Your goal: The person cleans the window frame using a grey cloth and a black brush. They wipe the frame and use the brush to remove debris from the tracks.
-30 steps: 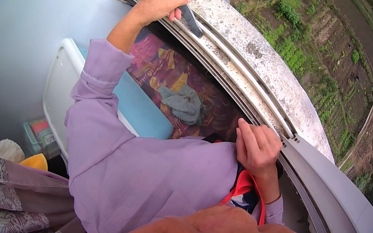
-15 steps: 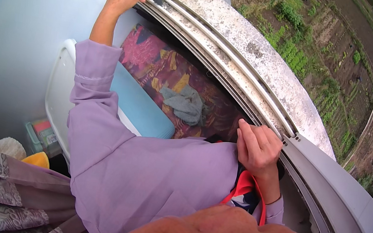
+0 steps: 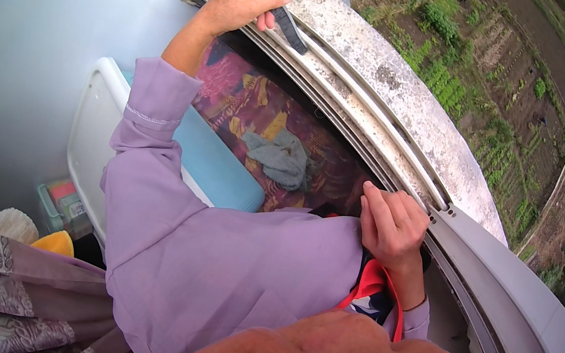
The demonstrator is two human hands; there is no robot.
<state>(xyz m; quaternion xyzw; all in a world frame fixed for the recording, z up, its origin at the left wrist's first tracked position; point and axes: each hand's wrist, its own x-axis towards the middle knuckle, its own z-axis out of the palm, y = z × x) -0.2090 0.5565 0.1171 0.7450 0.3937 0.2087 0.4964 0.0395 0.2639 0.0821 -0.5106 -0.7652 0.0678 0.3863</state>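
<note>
My left hand [image 3: 247, 1] is closed round the handle of a slim black brush [image 3: 292, 30]. Its ribbed end slants down into the grooves of the white window track [image 3: 355, 88], which looks dirty with specks. Whether bristles touch the groove cannot be made out. My right hand [image 3: 393, 227] is curled, thumb against the bent fingers, beside the track's right part near the window frame [image 3: 497, 266]. What it holds, if anything, is hidden. A red strap [image 3: 374, 274] lies at my right wrist, next to dark patterned cloth.
Outside the track runs a rough, stained concrete ledge [image 3: 413, 101], with garden plots [image 3: 489, 84] far below. Inside are a patterned cloth surface [image 3: 237, 92], a crumpled grey cloth [image 3: 282, 158], a blue box-like thing [image 3: 219, 159], a white panel [image 3: 92, 139] and a curtain [image 3: 22, 283].
My left hand has slid the brush rightward and nearer along the track, uncovering more of the track's left part. My right hand stays in place.
</note>
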